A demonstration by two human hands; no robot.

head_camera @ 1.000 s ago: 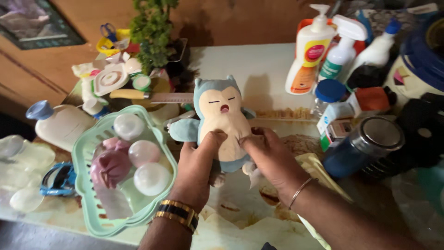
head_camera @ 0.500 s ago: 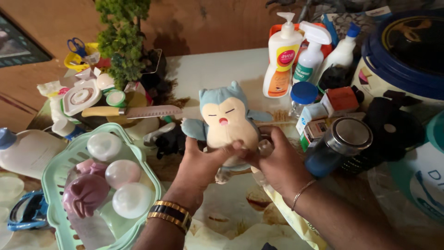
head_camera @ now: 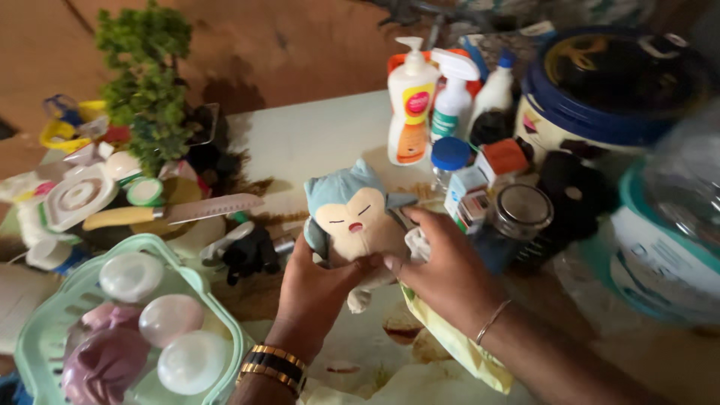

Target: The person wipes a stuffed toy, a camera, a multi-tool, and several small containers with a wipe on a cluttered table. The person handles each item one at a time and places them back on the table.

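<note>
Left fingers [head_camera: 352,266]: my left hand [head_camera: 315,289] is closed on the plush toy [head_camera: 352,217] from below, thumb pressing its belly.
Right fingers [head_camera: 405,259]: my right hand [head_camera: 446,270] is curled round the toy's other side, a bit of white cloth under the palm.
Toy: upright, face up, held just above the surface [head_camera: 322,142].
Doing it well: I judge a soft, even squeeze on both flanks keeps it steady.
Around: knife [head_camera: 176,212] to the left, green basket [head_camera: 45,330] nearer me, dark jar [head_camera: 510,225] just beside my right hand; keep elbows in.
</note>
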